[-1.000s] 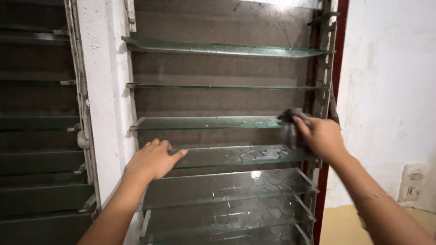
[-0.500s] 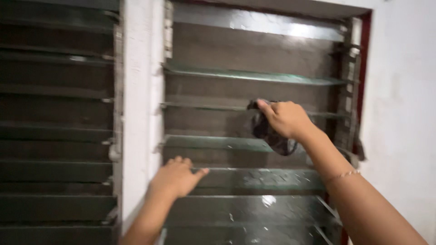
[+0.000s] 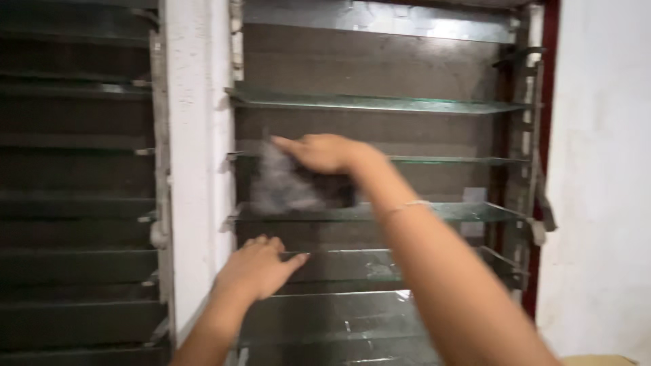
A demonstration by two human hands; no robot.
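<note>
1. Here, head view: the right hand grips a dark, blurred cloth against the glass louvre slat near its left end; the left hand rests flat, fingers loose, on a lower slat.
2. Judgement — wiping works best along the slat with the lower one braced; its long axis runs horizontally, left to right, by the white frame post.

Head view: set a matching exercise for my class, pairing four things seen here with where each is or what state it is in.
Things:
1. right hand
2. left hand
3. grey cloth
4. white post

Places or states:
A. stands left of the glass slats
B. rests on a lower glass slat
C. blurred, hanging under the gripping hand
D. raised at the slats' left end, gripping

Pairs: 1-D, 2-B, 3-C, 4-A
</note>
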